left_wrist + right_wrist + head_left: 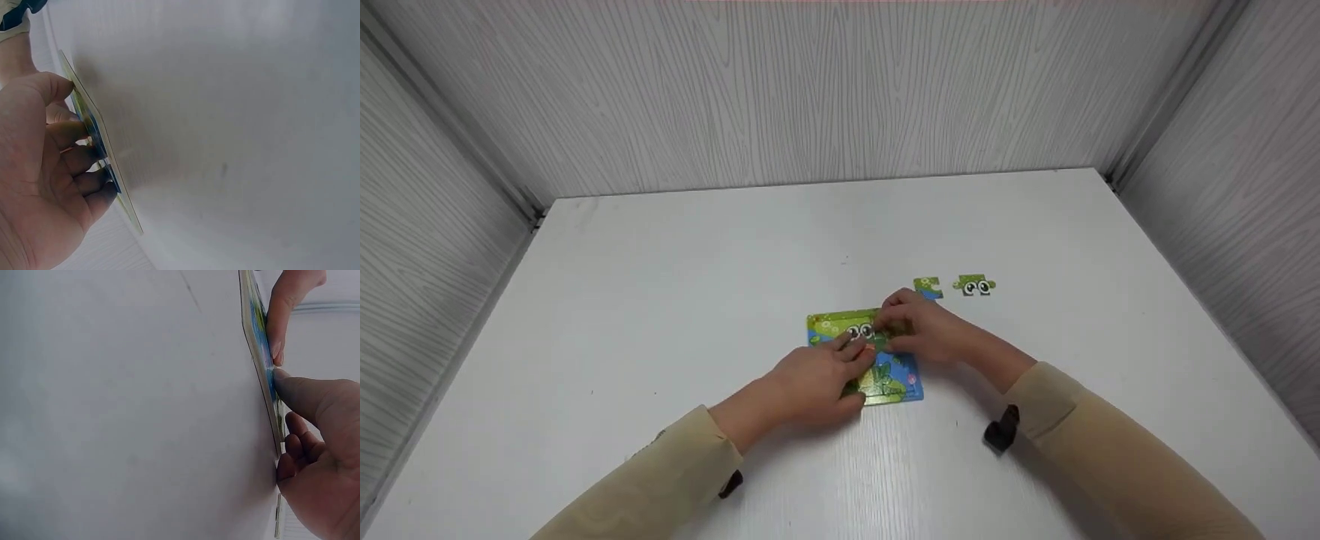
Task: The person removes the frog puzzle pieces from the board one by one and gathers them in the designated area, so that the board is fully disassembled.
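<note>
A green and blue jigsaw puzzle board [911, 367] with cartoon eyes lies flat on the white table. Across its left part rests my left hand [821, 379], fingers extended onto the picture and thumb by the lower edge. In the left wrist view, the fingertips [109, 191] touch the puzzle's face. My right hand [930, 326] reaches over the upper right part, its bent fingers and thumb around a green puzzle piece [881, 341], partly hidden. The right wrist view has the right thumb [292, 385] against the board's face, the other fingers curled by its edge.
Behind the right hand lie two loose pieces: a green and blue corner piece [928, 287] and a green piece with two eyes [973, 285]. Pale wood-grain panels [810, 97] stand along the back and sides of the table [697, 262].
</note>
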Tool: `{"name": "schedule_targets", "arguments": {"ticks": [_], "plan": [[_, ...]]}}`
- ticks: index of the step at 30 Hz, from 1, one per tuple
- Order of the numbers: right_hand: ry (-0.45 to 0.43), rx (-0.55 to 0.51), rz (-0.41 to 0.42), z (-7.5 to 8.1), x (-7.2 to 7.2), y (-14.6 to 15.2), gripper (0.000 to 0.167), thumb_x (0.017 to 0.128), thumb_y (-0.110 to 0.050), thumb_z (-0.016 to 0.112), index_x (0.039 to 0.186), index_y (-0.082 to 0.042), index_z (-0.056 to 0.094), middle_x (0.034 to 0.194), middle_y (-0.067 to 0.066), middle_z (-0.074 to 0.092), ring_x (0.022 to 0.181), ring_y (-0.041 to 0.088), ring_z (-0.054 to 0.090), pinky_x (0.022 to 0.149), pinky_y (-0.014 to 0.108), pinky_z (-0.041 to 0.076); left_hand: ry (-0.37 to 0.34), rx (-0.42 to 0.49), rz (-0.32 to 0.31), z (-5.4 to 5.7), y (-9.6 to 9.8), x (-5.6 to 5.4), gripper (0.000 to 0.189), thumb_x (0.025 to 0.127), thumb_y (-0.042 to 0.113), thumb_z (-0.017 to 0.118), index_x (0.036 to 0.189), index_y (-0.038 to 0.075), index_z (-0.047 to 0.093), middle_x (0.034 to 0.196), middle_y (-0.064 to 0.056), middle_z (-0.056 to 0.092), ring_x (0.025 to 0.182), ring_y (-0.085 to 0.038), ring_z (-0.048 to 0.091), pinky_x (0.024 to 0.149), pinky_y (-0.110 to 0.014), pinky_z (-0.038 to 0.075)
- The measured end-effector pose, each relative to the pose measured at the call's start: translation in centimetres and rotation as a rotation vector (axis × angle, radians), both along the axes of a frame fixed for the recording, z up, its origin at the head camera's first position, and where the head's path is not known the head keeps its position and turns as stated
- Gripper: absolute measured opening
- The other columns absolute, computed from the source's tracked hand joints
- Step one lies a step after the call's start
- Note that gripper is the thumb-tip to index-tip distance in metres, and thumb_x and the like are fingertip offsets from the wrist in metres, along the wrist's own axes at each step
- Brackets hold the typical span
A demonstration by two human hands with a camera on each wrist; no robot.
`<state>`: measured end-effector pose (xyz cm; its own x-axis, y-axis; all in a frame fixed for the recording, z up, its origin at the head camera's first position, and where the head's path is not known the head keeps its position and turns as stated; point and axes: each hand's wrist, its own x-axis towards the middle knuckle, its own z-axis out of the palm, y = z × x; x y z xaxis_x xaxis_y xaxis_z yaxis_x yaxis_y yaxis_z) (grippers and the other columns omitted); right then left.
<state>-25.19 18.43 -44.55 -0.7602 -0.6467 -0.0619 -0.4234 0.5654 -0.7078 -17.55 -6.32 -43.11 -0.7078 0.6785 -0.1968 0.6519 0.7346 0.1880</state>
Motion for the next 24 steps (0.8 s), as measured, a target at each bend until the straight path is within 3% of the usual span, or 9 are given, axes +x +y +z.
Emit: {"name": "schedule_targets", "arguments": {"ticks": [8, 15, 19, 24], "plan": [[0.041, 0.003, 0.004, 0.1, 0.3, -0.4, 0.012, 0.097, -0.009, 0.078, 0.107, -0.014, 0.08, 0.14, 0.01, 0.054, 0.133, 0.031, 0.047, 0.114, 0.051, 0.041, -0.003, 0.005, 0.004, -0.2, 0.0, -0.1, 0.067, 0.108, 0.045, 0.047, 0.167, 0.014, 0.037, 0.171, -0.007, 0.033, 0.158, -0.03, 0.029, 0.119, -0.048, 0.042], [0.086, 0.041, -0.011, 0.6, -0.1, -0.4, 0.029, 0.095, -0.012, 0.079, 0.124, -0.017, 0.077, 0.132, 0.004, 0.061, 0.126, 0.026, 0.055, 0.109, 0.05, 0.046, 0.0, -0.007, 0.003, -0.1, -0.1, -0.2, 0.067, 0.108, 0.046, 0.046, 0.167, 0.014, 0.037, 0.171, -0.007, 0.034, 0.158, -0.031, 0.03, 0.119, -0.048, 0.041], [0.101, 0.1, 0.026, 1.0, -0.8, -0.5, 0.043, 0.095, -0.011, 0.076, 0.137, -0.016, 0.072, 0.137, 0.005, 0.06, 0.13, 0.028, 0.053, 0.111, 0.051, 0.045, 0.001, -0.009, 0.005, 0.0, -0.1, -0.1, 0.069, 0.108, 0.047, 0.047, 0.167, 0.014, 0.036, 0.171, -0.006, 0.033, 0.158, -0.031, 0.029, 0.119, -0.048, 0.041], [0.056, 0.186, 0.051, 1.4, -1.6, -0.7, 0.061, 0.089, -0.009, 0.07, 0.148, -0.024, 0.065, 0.145, 0.004, 0.055, 0.134, 0.027, 0.049, 0.112, 0.049, 0.044, 0.018, 0.003, -0.009, 0.0, 0.0, 0.0, 0.068, 0.108, 0.046, 0.048, 0.166, 0.013, 0.037, 0.17, -0.007, 0.035, 0.157, -0.03, 0.031, 0.119, -0.048, 0.042]]}}
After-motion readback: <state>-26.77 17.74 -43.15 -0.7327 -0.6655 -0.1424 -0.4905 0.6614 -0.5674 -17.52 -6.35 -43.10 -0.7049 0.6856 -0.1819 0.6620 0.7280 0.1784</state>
